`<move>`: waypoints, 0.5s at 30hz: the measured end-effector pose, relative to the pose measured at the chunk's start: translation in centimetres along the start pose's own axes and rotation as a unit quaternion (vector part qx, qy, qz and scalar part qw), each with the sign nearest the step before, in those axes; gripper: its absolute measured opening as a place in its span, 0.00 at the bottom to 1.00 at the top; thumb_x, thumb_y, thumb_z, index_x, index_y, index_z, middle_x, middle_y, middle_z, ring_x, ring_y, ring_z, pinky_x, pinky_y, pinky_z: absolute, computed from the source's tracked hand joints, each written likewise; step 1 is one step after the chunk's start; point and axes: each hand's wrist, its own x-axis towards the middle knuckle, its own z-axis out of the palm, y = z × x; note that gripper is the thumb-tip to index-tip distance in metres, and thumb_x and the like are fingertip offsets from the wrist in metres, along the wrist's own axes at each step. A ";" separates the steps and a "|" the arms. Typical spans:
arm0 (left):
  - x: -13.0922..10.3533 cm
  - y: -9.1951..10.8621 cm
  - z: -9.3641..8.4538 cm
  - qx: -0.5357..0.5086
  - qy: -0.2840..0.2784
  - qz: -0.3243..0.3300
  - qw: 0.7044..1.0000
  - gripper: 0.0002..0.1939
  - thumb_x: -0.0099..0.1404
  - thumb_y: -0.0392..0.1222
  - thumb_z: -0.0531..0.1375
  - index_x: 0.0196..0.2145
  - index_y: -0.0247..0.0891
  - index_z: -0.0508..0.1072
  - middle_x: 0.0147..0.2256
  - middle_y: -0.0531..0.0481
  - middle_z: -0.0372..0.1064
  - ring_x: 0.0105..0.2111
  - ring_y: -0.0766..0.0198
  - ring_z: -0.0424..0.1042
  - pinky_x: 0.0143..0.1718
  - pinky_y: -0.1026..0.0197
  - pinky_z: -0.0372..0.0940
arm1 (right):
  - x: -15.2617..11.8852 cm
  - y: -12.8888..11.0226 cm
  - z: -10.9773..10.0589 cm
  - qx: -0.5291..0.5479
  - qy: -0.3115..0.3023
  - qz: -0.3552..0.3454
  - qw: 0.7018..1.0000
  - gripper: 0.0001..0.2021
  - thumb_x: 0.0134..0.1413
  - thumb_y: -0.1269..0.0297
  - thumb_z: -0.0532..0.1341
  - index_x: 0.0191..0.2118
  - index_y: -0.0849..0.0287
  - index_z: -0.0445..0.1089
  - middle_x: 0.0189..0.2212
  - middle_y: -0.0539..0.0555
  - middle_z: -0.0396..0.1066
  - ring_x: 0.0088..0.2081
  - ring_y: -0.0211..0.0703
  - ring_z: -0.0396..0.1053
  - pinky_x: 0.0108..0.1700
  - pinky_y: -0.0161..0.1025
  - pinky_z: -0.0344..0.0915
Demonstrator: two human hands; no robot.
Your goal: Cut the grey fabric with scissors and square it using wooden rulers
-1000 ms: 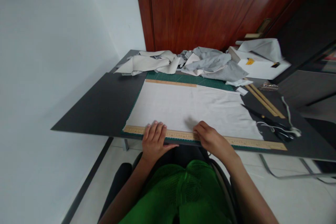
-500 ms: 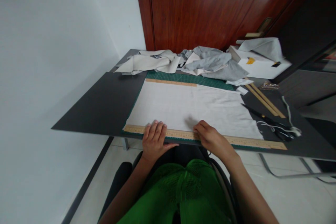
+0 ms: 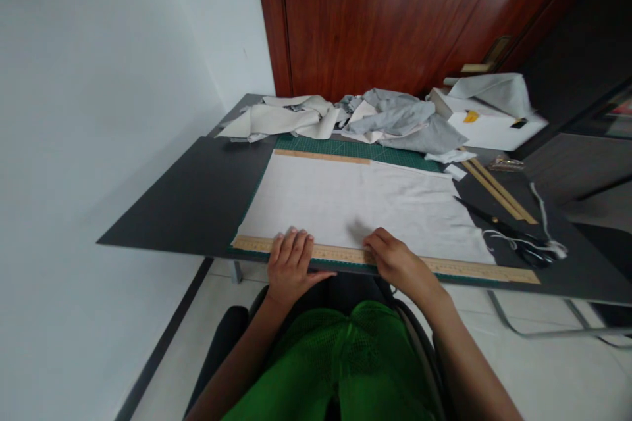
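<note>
A white cloth (image 3: 320, 197) lies spread over a green cutting mat (image 3: 405, 154), smooth at the left and wrinkled at the right. Along its near edge runs a long wooden ruler (image 3: 474, 270). My left hand (image 3: 290, 270) rests on this ruler, fingers stretched over it and the thumb out along the table edge. To the right, my right hand (image 3: 395, 258) is closed in a pinch at the ruler's upper edge, against the cloth. Whatever its fingertips hold is too small or hidden to make out. Another wooden ruler (image 3: 320, 156) lies along the cloth's far edge.
Crumpled pale and grey fabric (image 3: 296, 117) is heaped at the back. A white box (image 3: 488, 125) with grey cloth on top stands back right. Black scissors (image 3: 496, 219), white cord (image 3: 543, 210) and two wooden strips (image 3: 498, 187) lie on the dark table (image 3: 197, 191).
</note>
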 end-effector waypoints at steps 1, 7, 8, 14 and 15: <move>0.0 0.0 0.0 0.001 0.000 0.001 1.000 0.41 0.67 0.71 0.61 0.65 0.37 0.69 0.56 0.36 0.77 0.62 0.41 0.72 0.69 0.39 0.56 | 0.0 0.0 0.0 0.001 0.002 -0.001 1.000 0.13 0.67 0.77 0.50 0.46 0.56 0.69 0.43 0.56 0.69 0.42 0.45 0.71 0.48 0.45 0.72; 0.1 0.0 0.0 0.002 0.001 0.001 1.000 0.40 0.67 0.71 0.62 0.63 0.37 0.70 0.55 0.36 0.78 0.61 0.40 0.73 0.69 0.39 0.56 | 0.0 -0.3 -0.3 -0.004 -0.005 0.005 1.000 0.14 0.68 0.77 0.49 0.47 0.56 0.69 0.43 0.56 0.69 0.42 0.46 0.72 0.49 0.45 0.72; 0.1 0.0 -0.1 0.002 -0.001 0.001 1.000 0.40 0.67 0.71 0.62 0.63 0.37 0.71 0.55 0.37 0.78 0.61 0.40 0.73 0.69 0.39 0.56 | 0.0 -0.3 -0.3 -0.003 -0.006 0.005 1.000 0.14 0.69 0.77 0.49 0.47 0.56 0.69 0.43 0.57 0.69 0.43 0.47 0.72 0.49 0.45 0.72; 0.3 0.1 -0.2 0.010 0.003 0.009 1.000 0.40 0.67 0.71 0.62 0.62 0.35 0.71 0.54 0.36 0.78 0.60 0.40 0.74 0.69 0.39 0.56 | -0.1 -0.3 -0.1 -0.004 -0.008 0.009 1.000 0.12 0.69 0.76 0.50 0.47 0.56 0.68 0.43 0.56 0.68 0.42 0.47 0.71 0.49 0.47 0.72; 0.3 0.1 -0.2 0.012 0.003 0.009 1.000 0.40 0.67 0.71 0.62 0.61 0.35 0.71 0.54 0.36 0.78 0.60 0.40 0.74 0.68 0.39 0.57 | 0.0 -0.3 -0.1 -0.002 -0.009 0.009 1.000 0.12 0.69 0.76 0.50 0.47 0.56 0.68 0.43 0.56 0.68 0.42 0.47 0.72 0.49 0.47 0.72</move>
